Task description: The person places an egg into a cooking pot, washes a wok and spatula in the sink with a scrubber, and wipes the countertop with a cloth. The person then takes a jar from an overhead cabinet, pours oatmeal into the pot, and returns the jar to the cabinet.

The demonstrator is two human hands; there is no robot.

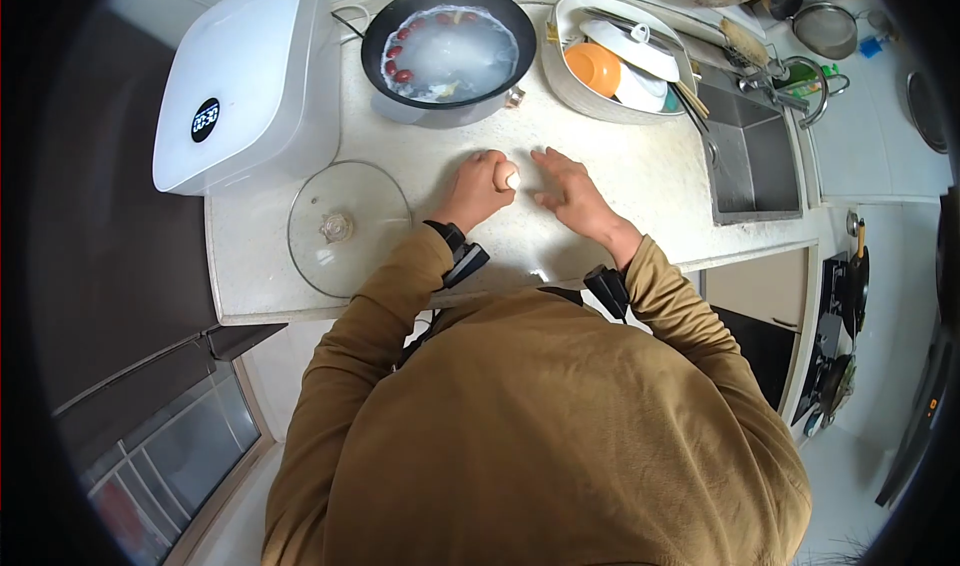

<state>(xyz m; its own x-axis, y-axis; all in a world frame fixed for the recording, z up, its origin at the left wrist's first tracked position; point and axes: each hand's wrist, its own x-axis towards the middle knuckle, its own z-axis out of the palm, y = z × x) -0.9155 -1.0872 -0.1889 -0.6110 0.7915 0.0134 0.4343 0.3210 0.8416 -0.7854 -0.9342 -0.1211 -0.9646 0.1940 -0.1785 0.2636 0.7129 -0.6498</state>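
Observation:
My left hand (474,194) is closed around a brown egg (503,174) above the white counter, just in front of the pan. A white patch shows on the egg's end that faces right; whether it is bared or only bright I cannot tell. To the right of the egg, a small gap away, my right hand (574,196) has its fingers apart and holds nothing. Beyond both hands a dark round pan (527,61) holds cloudy bubbling liquid with several red dates (403,76) along its left side.
A glass lid (375,201) lies on the counter (630,166) left of my left hand. Behind it stands a white appliance (235,76) with a lit display. At the back right, a basin (590,111) holds bowls, plates and chopsticks beside a metal sink (748,146).

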